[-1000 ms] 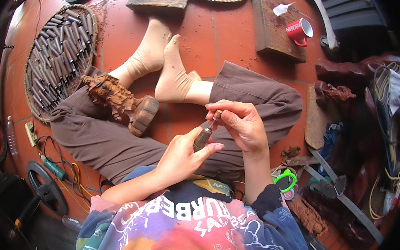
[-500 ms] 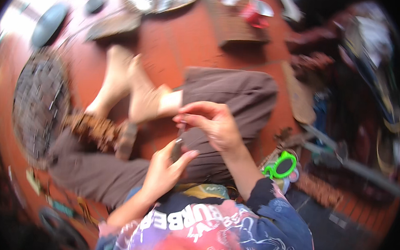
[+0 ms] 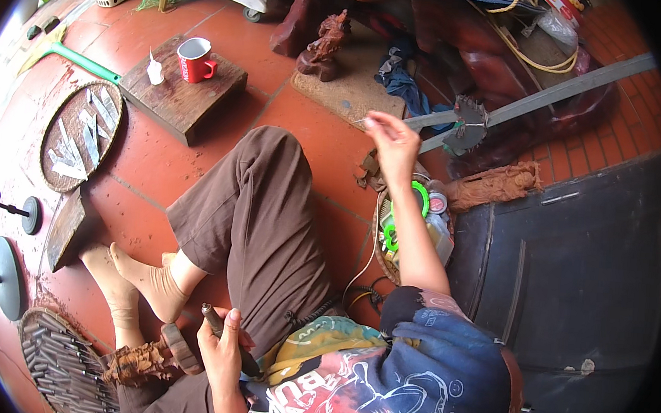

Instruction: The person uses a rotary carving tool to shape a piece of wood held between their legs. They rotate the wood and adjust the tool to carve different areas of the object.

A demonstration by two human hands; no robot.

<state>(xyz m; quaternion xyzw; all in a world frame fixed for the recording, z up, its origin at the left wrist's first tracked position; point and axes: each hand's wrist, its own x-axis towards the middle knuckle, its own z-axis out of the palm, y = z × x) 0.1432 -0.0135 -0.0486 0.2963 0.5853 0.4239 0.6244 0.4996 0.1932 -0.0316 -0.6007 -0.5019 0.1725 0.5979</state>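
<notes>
My left hand [image 3: 219, 353] is closed around a dark, pen-like rotary tool handpiece [image 3: 213, 318] with a metal tip pointing up and away. My right hand [image 3: 394, 143] is raised beyond my bent knee, thumb and fingers pinched on a thin, pale, pin-like bit [image 3: 361, 121]. Under my right forearm stands a wicker basket [image 3: 380, 217] of small items, among them bright green round-rimmed pieces [image 3: 421, 198]. A brown carved wood piece [image 3: 132, 363] lies by my lower leg, next to a wooden mallet-like block [image 3: 182, 348].
A round basket [image 3: 50, 371] holds many dark metal rods. Another round tray [image 3: 52, 107] carries flat metal blades. A red mug [image 3: 195, 62] and a small white bottle [image 3: 155, 72] stand on a low wooden block [image 3: 166, 104]. A carved figure [image 3: 328, 45] stands beyond. Grey bars [image 3: 525, 105] cross at right.
The view has turned to the right. My right hand has left the handpiece's tip and stretched away to the far right with the thin bit. My left hand still holds the handpiece.
</notes>
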